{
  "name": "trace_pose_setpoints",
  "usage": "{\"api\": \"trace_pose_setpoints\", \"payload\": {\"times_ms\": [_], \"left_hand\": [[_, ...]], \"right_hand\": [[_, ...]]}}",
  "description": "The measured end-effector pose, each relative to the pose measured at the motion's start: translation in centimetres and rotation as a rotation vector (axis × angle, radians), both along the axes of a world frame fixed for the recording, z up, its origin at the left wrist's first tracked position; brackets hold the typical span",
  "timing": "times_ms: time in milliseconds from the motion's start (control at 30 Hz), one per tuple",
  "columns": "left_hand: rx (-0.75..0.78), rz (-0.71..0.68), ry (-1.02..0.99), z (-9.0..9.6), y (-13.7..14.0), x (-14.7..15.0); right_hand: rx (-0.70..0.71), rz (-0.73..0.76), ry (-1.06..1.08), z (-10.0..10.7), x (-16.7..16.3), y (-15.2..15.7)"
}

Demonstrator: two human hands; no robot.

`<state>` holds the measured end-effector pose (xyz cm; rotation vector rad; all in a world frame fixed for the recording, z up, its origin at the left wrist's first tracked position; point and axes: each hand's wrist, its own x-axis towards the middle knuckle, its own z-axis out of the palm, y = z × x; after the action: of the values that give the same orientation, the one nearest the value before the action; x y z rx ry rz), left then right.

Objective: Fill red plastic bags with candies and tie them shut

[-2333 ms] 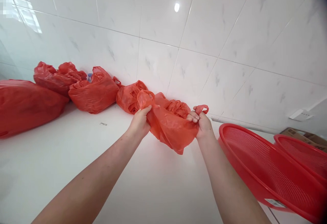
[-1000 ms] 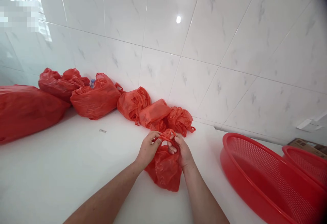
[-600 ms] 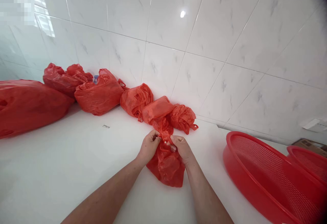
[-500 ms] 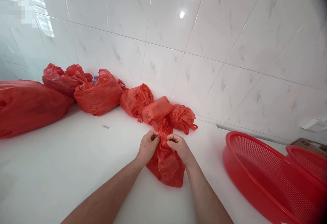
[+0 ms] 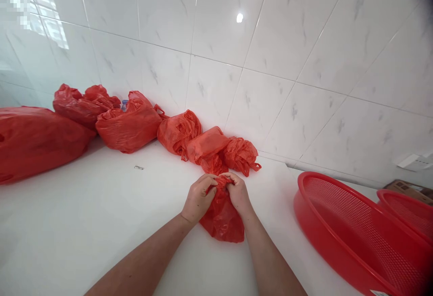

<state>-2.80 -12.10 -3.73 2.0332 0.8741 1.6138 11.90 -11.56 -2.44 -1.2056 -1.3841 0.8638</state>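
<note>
A red plastic bag [image 5: 224, 221] lies on the white table [image 5: 111, 233] in front of me, its gathered top pinched between my hands. My left hand [image 5: 200, 199] is closed, thumb and fingers gripping the bag's top from the left. From the right, my right hand [image 5: 238, 194] pinches the same gathered plastic, close to the left fingertips. What the bag holds is hidden. Just beyond my fingers sits a red bundle [image 5: 208, 145], with a crumpled red bag [image 5: 241, 155] beside it on the right.
Along the tiled wall [image 5: 216, 88] stand more red bags: a rounded one [image 5: 179, 131], a fuller one [image 5: 126, 129] and a large one [image 5: 40, 140] at far left. Big red plastic baskets [image 5: 324, 233] are on the right. A small scrap [image 5: 139, 167] lies on the table.
Both hands have shifted slightly at the bag's top, and the left fingers have curled further over it. The gathered top is now bunched lower and more covered by the fingers.
</note>
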Motion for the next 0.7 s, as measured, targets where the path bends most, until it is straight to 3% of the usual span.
{"api": "trace_pose_setpoints", "payload": {"times_ms": [100, 267, 367, 467, 567, 700], "left_hand": [[0.102, 0.039, 0.056, 0.3, -0.2, -0.2], [0.28, 0.144, 0.098, 1.0, -0.4, -0.5], [0.328, 0.201, 0.093, 1.2, -0.5, -0.8], [0.341, 0.201, 0.039, 1.4, -0.6, -0.9], [0.318, 0.111, -0.039, 1.5, -0.8, -0.7], [0.098, -0.07, -0.14, 1.6, -1.9, 0.2]], "right_hand": [[-0.036, 0.067, 0.079, 0.9, 0.2, -0.4], [-0.073, 0.247, 0.464, 2.5, 0.6, -1.1], [-0.044, 0.089, 0.479, 2.2, 1.5, -0.4], [0.026, -0.177, 0.226, 0.7, 3.3, 1.0], [0.072, -0.352, 0.049, -1.4, 5.3, 2.0], [0.094, -0.449, -0.088, -3.5, 7.1, 2.2]]}}
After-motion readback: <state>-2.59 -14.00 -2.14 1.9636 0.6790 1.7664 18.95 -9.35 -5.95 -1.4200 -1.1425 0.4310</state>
